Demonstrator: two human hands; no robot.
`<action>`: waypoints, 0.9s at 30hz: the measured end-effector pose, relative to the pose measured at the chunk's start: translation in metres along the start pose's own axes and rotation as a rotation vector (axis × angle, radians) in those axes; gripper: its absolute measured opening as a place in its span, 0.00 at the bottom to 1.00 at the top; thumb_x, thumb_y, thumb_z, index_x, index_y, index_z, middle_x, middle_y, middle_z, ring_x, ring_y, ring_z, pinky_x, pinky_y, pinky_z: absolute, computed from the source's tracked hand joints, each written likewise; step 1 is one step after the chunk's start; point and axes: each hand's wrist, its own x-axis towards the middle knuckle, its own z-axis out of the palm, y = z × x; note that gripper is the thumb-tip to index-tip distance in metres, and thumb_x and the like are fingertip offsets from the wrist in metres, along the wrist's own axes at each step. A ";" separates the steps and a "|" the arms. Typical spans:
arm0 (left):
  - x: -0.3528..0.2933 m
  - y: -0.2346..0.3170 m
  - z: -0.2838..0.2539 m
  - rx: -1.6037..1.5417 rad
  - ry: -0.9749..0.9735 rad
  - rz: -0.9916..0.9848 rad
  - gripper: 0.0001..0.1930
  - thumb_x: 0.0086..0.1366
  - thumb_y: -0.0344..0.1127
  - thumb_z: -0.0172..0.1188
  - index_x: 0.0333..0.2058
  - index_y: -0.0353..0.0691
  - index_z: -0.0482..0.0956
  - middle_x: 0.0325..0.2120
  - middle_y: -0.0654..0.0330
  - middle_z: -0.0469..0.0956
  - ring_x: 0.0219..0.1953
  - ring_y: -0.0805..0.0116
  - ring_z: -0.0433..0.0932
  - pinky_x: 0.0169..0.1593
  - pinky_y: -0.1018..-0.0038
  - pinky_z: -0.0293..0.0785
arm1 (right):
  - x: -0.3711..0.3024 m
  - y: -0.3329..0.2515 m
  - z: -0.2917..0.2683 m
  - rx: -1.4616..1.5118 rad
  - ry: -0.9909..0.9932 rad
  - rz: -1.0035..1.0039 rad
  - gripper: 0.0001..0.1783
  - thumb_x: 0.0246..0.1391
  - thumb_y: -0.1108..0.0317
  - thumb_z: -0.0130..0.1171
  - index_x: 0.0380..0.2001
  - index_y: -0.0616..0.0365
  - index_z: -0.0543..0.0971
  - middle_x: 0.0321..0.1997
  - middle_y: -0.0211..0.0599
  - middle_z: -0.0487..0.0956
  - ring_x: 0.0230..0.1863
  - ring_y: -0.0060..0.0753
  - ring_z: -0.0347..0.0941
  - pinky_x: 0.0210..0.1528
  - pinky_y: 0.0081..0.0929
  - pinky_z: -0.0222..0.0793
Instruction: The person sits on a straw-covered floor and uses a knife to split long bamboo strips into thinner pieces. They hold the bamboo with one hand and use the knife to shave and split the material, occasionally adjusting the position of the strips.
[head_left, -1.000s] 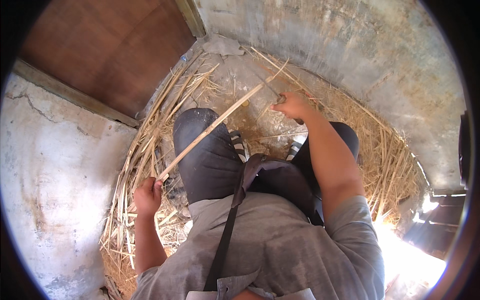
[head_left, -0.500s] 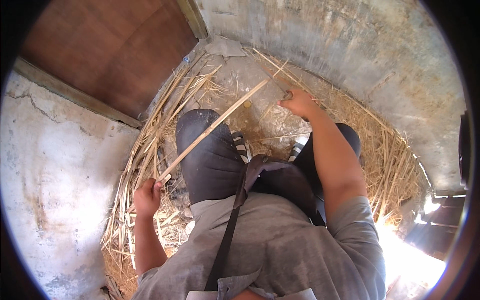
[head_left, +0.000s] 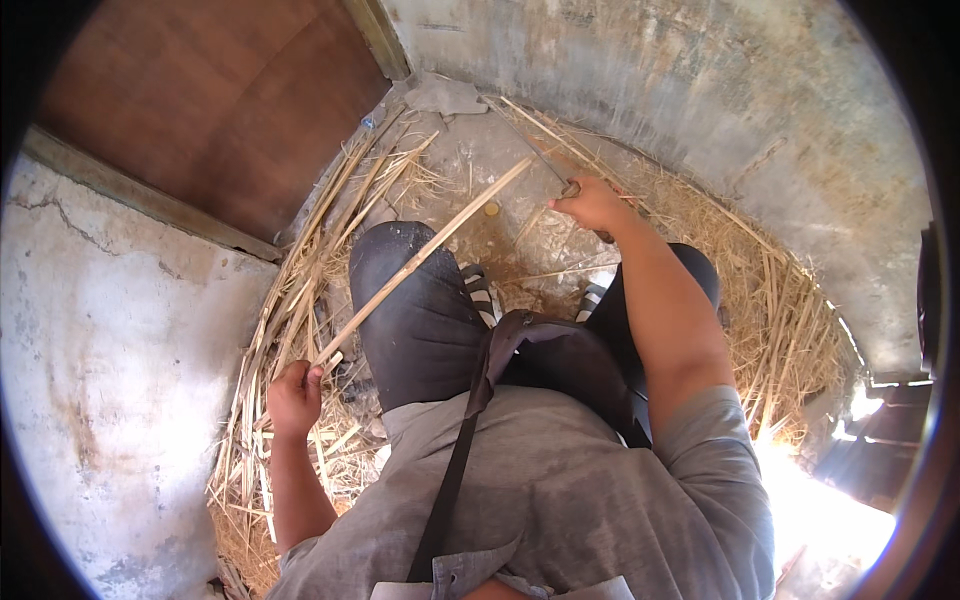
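My left hand (head_left: 294, 397) is closed round the near end of a long pale split-bamboo strip (head_left: 425, 255). The strip slants up and to the right, passing over my left knee, and its far end is free in the air. On the right, my right hand (head_left: 597, 207) grips the handle of a knife (head_left: 543, 155) with a long, narrow blade. Its blade points away and to the left, just beyond the strip's far end, with a small gap visible between them. Part of the handle shows below my fist.
Bamboo strips (head_left: 285, 310) lie piled along the left wall. Shavings and more strips (head_left: 775, 330) line the right wall (head_left: 700, 90). A brown door panel (head_left: 215, 100) stands at the far left. A grey stone slab (head_left: 446, 95) lies in the far corner. My knees flank the bare floor patch.
The knife blade, blurred at the strip's far end before, now shows clearly and apart from it. A thin piece seen beyond that end is no longer visible there. My left hand has barely moved.
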 end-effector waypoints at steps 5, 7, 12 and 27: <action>0.001 0.008 0.006 -0.079 -0.039 -0.008 0.16 0.72 0.45 0.60 0.35 0.36 0.80 0.24 0.47 0.79 0.25 0.43 0.78 0.29 0.57 0.71 | -0.014 0.001 0.030 -0.241 0.084 -0.405 0.31 0.51 0.48 0.69 0.51 0.61 0.81 0.47 0.54 0.83 0.48 0.55 0.81 0.52 0.45 0.76; 0.001 0.006 0.006 -0.044 -0.041 0.006 0.16 0.72 0.45 0.60 0.35 0.36 0.80 0.24 0.47 0.79 0.25 0.44 0.79 0.29 0.58 0.72 | -0.023 -0.012 0.049 -0.396 -0.028 -0.509 0.31 0.51 0.48 0.69 0.50 0.61 0.81 0.47 0.54 0.83 0.49 0.57 0.80 0.53 0.46 0.75; -0.002 0.002 0.002 -0.020 0.022 0.055 0.15 0.72 0.45 0.59 0.34 0.37 0.80 0.24 0.47 0.79 0.26 0.43 0.78 0.29 0.57 0.72 | -0.013 -0.010 0.039 -0.365 -0.013 -0.519 0.32 0.51 0.48 0.69 0.51 0.62 0.81 0.47 0.54 0.84 0.50 0.56 0.80 0.54 0.46 0.75; -0.013 0.004 0.011 -0.127 -0.064 -0.073 0.20 0.75 0.48 0.53 0.31 0.37 0.78 0.19 0.46 0.75 0.23 0.41 0.75 0.27 0.56 0.69 | -0.011 -0.016 0.016 0.217 0.316 -0.117 0.34 0.52 0.50 0.70 0.51 0.69 0.78 0.38 0.56 0.83 0.43 0.48 0.82 0.48 0.40 0.74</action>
